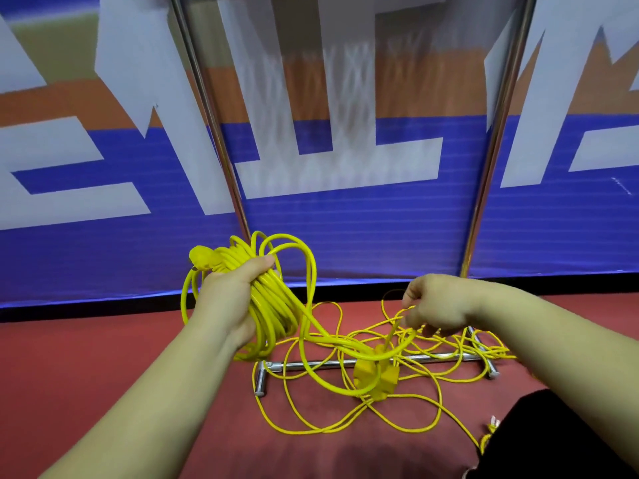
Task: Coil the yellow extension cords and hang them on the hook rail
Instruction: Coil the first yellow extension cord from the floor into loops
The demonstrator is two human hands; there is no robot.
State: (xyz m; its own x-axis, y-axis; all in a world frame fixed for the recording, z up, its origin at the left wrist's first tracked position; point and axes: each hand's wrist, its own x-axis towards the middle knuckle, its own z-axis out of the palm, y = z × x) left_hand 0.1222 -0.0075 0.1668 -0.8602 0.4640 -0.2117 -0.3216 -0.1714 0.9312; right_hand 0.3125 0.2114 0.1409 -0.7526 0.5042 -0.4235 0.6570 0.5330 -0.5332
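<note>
My left hand [230,299] grips a thick coil of yellow extension cord [273,302], held up above the floor, with a yellow plug end [204,259] sticking out at its upper left. From the coil a strand runs down and right to my right hand [437,305], which pinches the yellow cord near its fingertips. Below both hands a tangle of loose yellow cord [345,402] lies spread on the red floor. A yellow multi-outlet block [375,375] sits in the middle of the tangle. No hook rail shows in this view.
A chrome stand base [311,365] lies on the red floor under the loose cord. Two chrome uprights [221,140] [491,157] rise in front of a blue, orange and white banner. A dark trouser leg [539,440] fills the lower right corner.
</note>
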